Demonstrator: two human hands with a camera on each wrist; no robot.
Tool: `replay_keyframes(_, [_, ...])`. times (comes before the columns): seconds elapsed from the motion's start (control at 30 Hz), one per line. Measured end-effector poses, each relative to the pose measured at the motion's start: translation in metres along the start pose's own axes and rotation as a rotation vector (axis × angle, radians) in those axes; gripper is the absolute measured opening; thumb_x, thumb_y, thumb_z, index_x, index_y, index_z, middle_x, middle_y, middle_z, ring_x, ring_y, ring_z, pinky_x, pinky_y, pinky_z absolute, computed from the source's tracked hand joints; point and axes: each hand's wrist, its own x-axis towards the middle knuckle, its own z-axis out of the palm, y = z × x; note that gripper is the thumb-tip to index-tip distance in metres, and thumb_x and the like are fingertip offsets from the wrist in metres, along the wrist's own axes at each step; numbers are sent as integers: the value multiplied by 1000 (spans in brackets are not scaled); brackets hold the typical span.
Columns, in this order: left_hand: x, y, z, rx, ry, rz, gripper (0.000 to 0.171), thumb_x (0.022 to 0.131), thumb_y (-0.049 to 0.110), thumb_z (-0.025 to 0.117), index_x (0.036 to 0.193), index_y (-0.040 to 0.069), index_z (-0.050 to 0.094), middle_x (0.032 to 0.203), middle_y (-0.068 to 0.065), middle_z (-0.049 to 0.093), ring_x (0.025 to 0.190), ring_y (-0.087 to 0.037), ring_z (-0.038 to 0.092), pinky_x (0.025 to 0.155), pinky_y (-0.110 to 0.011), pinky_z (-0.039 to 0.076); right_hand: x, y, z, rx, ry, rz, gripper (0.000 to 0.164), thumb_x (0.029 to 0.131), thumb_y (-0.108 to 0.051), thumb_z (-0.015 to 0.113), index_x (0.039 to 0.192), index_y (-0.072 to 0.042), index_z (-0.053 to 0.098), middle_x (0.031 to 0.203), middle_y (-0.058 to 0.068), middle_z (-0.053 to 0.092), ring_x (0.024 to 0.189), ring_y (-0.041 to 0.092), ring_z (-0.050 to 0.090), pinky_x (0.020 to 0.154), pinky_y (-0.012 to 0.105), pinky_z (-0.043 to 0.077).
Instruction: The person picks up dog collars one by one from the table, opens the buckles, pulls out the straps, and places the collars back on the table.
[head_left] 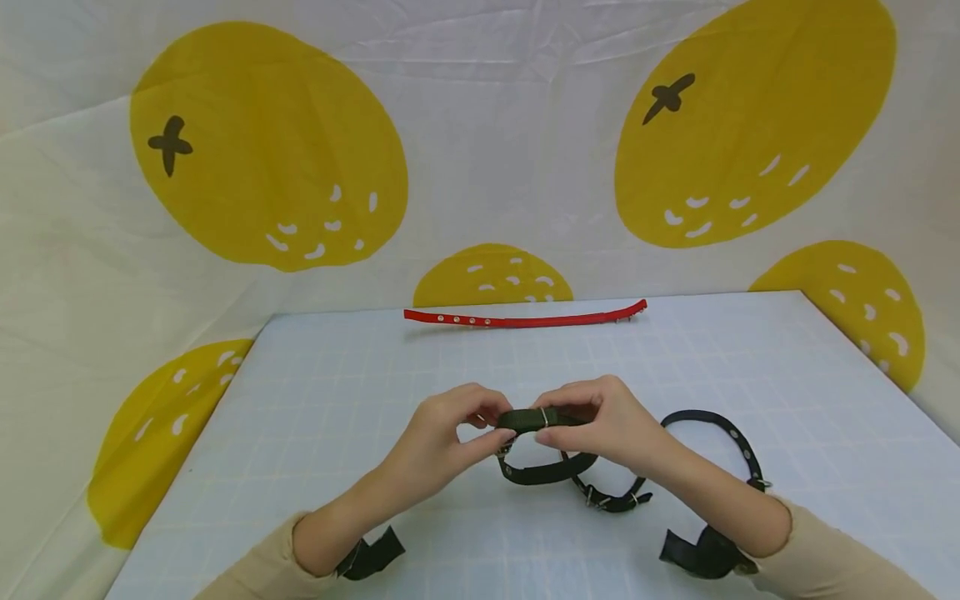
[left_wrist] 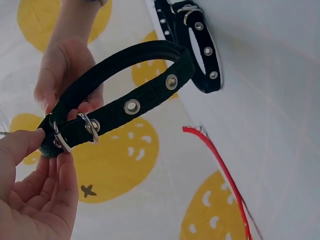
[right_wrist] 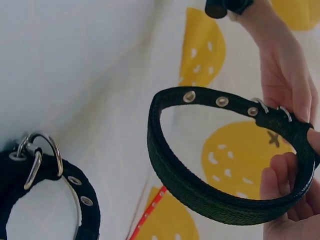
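A dark green collar (head_left: 543, 474) is held up in both hands above the table, bent into a loop. My left hand (head_left: 450, 429) pinches it at the buckle end, thumb in front. The left wrist view shows a metal buckle (left_wrist: 61, 141) by those fingertips, with a metal ring (left_wrist: 89, 128) and several eyelets along the strap. My right hand (head_left: 603, 421) pinches the same collar a little to the right, its thumb on the near side. In the right wrist view the collar's loop (right_wrist: 200, 200) hangs wide, partly covered by the fingers at the right edge.
Below and right of the held collar lies a black collar (head_left: 618, 503) with a buckle. Another black collar (head_left: 727, 427) lies partly behind the right forearm. A red studded collar (head_left: 540, 321) stretches along the back edge of the white table (head_left: 337, 383).
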Motion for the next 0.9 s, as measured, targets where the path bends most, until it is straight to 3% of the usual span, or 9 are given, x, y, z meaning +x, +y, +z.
replay_keyframes(0.2, [-2,-2,0,-117,12,-77,15,84,8,68,99,9,63,90,3,62,82,-10,59,76,-26,53,1,2,2,85,37,66,23,80,-9,72,100,1,69,89,11,67,75,22,62,65,34,50])
replay_keyframes(0.47, [-4,-4,0,-214,21,-184,14,86,13,67,100,8,64,89,1,63,80,-13,60,77,-28,53,2,6,8,215,42,76,29,80,-7,71,103,10,65,89,8,68,77,18,62,70,34,49])
replay_keyframes(0.77, [-4,-7,0,-313,152,-360,17,85,12,68,101,5,64,90,-5,64,81,-17,61,76,-26,53,5,11,14,345,86,96,35,81,-6,70,106,16,60,91,1,69,78,12,59,72,27,49])
replay_keyframes(0.9, [-4,-9,1,-295,175,-346,19,85,12,69,102,4,64,90,-4,64,81,-16,61,76,-27,54,5,13,13,300,76,97,33,82,-6,70,107,12,61,94,2,68,81,12,61,73,28,52])
